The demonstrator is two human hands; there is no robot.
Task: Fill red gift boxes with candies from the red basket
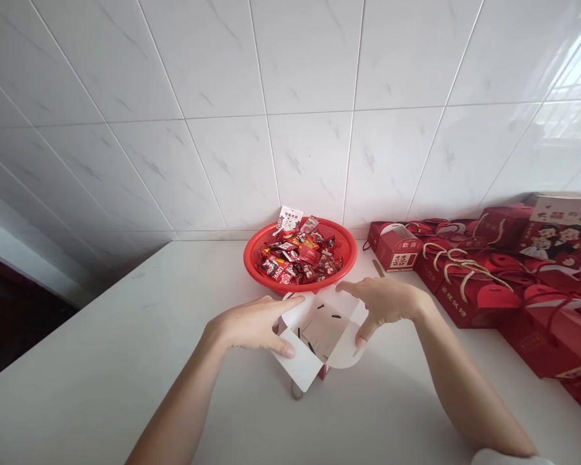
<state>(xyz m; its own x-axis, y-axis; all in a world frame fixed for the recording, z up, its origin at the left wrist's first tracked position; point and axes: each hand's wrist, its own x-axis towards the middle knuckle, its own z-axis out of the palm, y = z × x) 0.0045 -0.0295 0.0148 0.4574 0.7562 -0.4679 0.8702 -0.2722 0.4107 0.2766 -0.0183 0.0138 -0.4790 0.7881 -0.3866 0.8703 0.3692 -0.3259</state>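
An open paper gift box (322, 332) sits on the white table in front of me, its white flaps folded outward. Dark cord ends show on its pale inside walls, and a bit of its red outside shows below. At the box's left side, my left hand (252, 323) holds the flaps, thumb on the front-left flap and fingers along the back-left one. My right hand (385, 302) has its thumb on the right flap and a fingertip by the back flap. A loop of beige rope (296, 389) pokes out under the front-left flap.
Behind the box stands a red plastic basket (252, 261) piled with wrapped sweets (303, 255). Several red gift boxes (474, 294) with rope handles crowd the right side; a smaller red box (397, 248) stands by the tiled wall. The table's edge runs along the left.
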